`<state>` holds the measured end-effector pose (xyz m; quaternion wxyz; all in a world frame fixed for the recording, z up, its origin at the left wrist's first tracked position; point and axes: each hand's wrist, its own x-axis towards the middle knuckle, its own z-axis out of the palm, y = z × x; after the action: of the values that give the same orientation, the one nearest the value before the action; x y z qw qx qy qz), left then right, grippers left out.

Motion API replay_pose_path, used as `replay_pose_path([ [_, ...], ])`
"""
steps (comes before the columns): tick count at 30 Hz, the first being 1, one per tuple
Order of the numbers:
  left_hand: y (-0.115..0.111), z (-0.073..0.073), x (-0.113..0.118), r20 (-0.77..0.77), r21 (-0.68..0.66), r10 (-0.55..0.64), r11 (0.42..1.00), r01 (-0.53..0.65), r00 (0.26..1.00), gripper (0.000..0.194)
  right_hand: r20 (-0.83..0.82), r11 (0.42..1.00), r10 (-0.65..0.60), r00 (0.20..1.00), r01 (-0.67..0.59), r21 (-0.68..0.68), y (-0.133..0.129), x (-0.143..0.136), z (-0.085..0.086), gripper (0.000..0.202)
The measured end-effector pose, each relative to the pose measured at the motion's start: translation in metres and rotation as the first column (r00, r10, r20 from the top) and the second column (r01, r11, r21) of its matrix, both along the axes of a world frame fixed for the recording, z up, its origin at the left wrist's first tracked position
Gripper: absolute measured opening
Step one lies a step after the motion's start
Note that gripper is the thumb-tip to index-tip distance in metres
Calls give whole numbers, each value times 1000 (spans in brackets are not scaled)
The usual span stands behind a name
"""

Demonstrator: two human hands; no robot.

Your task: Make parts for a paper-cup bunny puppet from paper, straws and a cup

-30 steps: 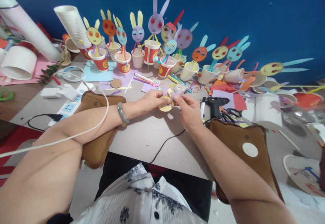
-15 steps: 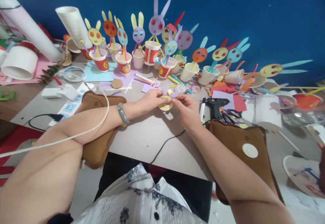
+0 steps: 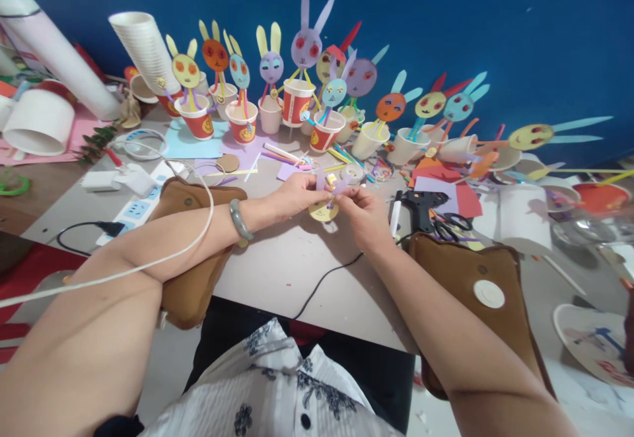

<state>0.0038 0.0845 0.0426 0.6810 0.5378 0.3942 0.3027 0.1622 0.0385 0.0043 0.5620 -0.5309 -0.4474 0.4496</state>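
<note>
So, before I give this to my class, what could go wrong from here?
The yellow disc looks thin and both hands pinch it near its top, so uneven pulling might bend it. The glue gun lies close to the right hand; if it is hot, a knuckle could brush it. The black cord passes under the right forearm, which might snag it.

Yellow disc (image 3: pixel 323 213) slightly lower vs. prev., more purple paper (image 3: pixel 323 182) in view above

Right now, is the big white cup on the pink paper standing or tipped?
Tipped: the cup lies sideways, its open mouth facing frontward.
</note>
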Motion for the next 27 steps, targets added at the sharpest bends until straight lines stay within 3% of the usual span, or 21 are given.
replay_pose_path([
  [11,-1,4,-1,-86,19,20,1000,-18,996,16,-18,1000,7,1000,-7,-14,2,1,-6,28],
  [19,5,-4,-1,-54,34,-35,999,36,998,11,-22,1000,10,1000,-11,-26,2,1,-5,29],
  [23,5,-3,-1,-36,28,-44,999,45,998,6,-18,999,21,1000,-22,-31,3,1,-7,33],
  [27,2,2,-1,-44,29,-27,999,28,999,14,-32,999,17,999,-18,-30,3,1,-8,34],
])
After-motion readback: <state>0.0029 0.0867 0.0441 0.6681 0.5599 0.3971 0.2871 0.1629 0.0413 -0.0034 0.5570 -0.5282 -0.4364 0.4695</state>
